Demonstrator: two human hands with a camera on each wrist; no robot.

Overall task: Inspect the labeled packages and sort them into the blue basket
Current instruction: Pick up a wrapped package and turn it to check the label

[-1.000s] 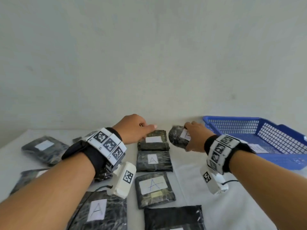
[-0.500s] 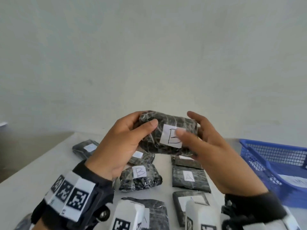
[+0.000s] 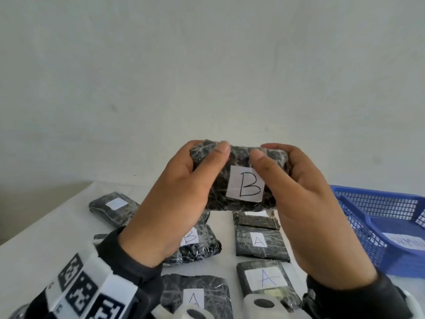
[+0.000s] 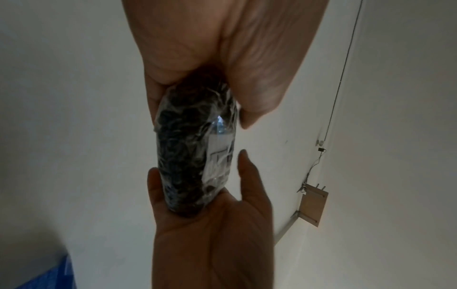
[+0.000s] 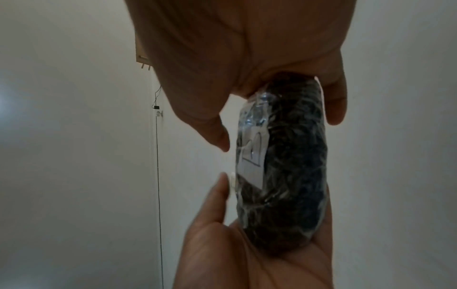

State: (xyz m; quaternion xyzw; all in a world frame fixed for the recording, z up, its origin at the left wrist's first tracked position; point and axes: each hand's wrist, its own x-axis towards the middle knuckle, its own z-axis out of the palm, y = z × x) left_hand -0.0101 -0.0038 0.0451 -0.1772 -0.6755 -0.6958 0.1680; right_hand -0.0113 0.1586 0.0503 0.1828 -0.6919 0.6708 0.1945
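A black plastic-wrapped package (image 3: 245, 186) with a white label reading B is held up above the table, label facing me. My left hand (image 3: 204, 157) grips its left end, thumb on the front and fingers behind. My right hand (image 3: 273, 155) grips the right end the same way. In the left wrist view the package (image 4: 193, 146) sits edge-on between my left hand (image 4: 197, 101) above and my right hand (image 4: 210, 224) below. The right wrist view shows the package (image 5: 291, 166) between my right hand (image 5: 277, 117) and my left hand (image 5: 247, 244). The blue basket (image 3: 358, 217) stands at the right.
Several wrapped packages lie on the white table below my hands: one marked B (image 3: 197, 240), three marked A (image 3: 259, 242) (image 3: 266, 277) (image 3: 195, 298), one at the far left (image 3: 115, 208). A white paper (image 3: 404, 240) lies in the basket. A plain wall is behind.
My right hand lifted the package off the table, and my left hand joined it. The package now sits closer to me with the thumbs off the B label.
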